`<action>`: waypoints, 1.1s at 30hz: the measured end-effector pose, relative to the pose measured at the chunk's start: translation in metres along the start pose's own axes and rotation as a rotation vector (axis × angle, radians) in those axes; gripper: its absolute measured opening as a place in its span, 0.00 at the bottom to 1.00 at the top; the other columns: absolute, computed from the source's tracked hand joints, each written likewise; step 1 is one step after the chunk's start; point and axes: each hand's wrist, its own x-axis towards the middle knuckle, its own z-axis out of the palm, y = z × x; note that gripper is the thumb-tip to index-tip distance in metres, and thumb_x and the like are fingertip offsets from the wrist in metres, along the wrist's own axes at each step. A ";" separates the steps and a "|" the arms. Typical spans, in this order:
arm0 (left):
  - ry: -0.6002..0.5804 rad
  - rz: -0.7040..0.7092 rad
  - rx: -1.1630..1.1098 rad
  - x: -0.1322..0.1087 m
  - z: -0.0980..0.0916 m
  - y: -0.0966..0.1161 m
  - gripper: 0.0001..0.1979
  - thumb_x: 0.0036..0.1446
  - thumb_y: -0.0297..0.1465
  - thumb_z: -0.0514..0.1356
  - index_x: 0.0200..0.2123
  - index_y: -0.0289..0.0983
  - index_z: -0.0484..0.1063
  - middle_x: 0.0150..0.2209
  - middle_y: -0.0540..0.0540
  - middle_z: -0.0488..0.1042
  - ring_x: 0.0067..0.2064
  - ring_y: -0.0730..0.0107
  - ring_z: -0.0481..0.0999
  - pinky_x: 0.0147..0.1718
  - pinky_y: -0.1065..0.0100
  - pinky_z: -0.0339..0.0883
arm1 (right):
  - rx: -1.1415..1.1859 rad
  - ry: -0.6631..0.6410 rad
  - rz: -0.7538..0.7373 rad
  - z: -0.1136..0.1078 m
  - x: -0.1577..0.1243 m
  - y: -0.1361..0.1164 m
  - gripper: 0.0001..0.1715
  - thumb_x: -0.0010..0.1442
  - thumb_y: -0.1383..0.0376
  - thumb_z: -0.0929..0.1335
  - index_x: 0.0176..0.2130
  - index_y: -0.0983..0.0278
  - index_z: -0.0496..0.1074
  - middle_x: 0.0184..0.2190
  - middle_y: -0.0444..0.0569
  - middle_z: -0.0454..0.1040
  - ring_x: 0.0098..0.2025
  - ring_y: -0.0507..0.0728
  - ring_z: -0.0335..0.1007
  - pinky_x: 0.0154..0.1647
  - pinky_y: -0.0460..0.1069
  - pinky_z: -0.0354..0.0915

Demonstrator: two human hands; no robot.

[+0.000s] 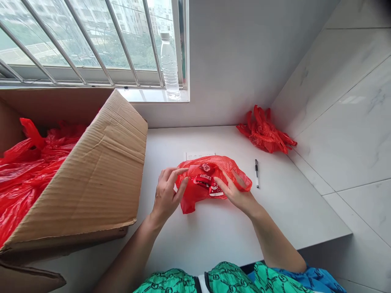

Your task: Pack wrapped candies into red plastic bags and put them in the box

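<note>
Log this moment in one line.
left hand: at red bag, left side; right hand: at its right side; packets: inside bag; pen: right of bag

A white table [214, 236] carries red bags [198, 194] [265, 136] and 1 pen [257, 174].

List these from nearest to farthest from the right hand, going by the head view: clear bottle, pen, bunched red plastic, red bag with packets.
From the right hand:
1. Red bag with packets: right at the hand.
2. Pen: just right of it, on the table.
3. Bunched red plastic: far right, by the walls.
4. Clear bottle: far left, on the windowsill.
</note>
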 end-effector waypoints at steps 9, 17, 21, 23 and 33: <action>-0.492 0.336 0.295 -0.059 -0.016 0.011 0.24 0.68 0.33 0.53 0.66 0.47 0.58 0.35 0.50 0.76 0.33 0.68 0.75 0.33 0.66 0.64 | -0.124 -0.270 0.076 -0.061 -0.062 0.014 0.17 0.66 0.51 0.65 0.34 0.58 0.74 0.28 0.45 0.76 0.28 0.54 0.71 0.27 0.48 0.65; -0.494 0.371 0.474 -0.052 -0.011 0.014 0.09 0.63 0.31 0.59 0.46 0.41 0.72 0.36 0.47 0.76 0.32 0.64 0.75 0.31 0.63 0.62 | -0.565 0.068 -0.210 -0.056 -0.047 0.020 0.11 0.66 0.56 0.66 0.45 0.59 0.71 0.33 0.44 0.73 0.22 0.50 0.63 0.24 0.47 0.58; -0.385 0.341 0.465 -0.043 -0.032 0.025 0.05 0.64 0.34 0.59 0.42 0.40 0.71 0.38 0.47 0.76 0.35 0.65 0.76 0.33 0.65 0.64 | -0.425 0.097 -0.227 -0.068 -0.032 0.013 0.07 0.66 0.61 0.66 0.37 0.59 0.73 0.30 0.44 0.71 0.24 0.50 0.62 0.26 0.47 0.59; -0.282 0.304 0.458 -0.032 -0.049 0.034 0.06 0.65 0.35 0.59 0.41 0.40 0.70 0.37 0.48 0.75 0.35 0.68 0.76 0.31 0.68 0.64 | -0.237 0.112 -0.232 -0.080 -0.019 0.008 0.07 0.64 0.58 0.69 0.36 0.59 0.73 0.29 0.44 0.70 0.26 0.51 0.62 0.27 0.47 0.61; 0.470 0.165 0.272 0.062 -0.106 0.076 0.05 0.60 0.29 0.62 0.40 0.38 0.72 0.39 0.48 0.74 0.34 0.76 0.75 0.28 0.76 0.70 | 0.649 0.394 -0.279 -0.092 0.066 -0.013 0.11 0.59 0.55 0.72 0.34 0.59 0.70 0.48 0.46 0.73 0.47 0.56 0.72 0.49 0.55 0.68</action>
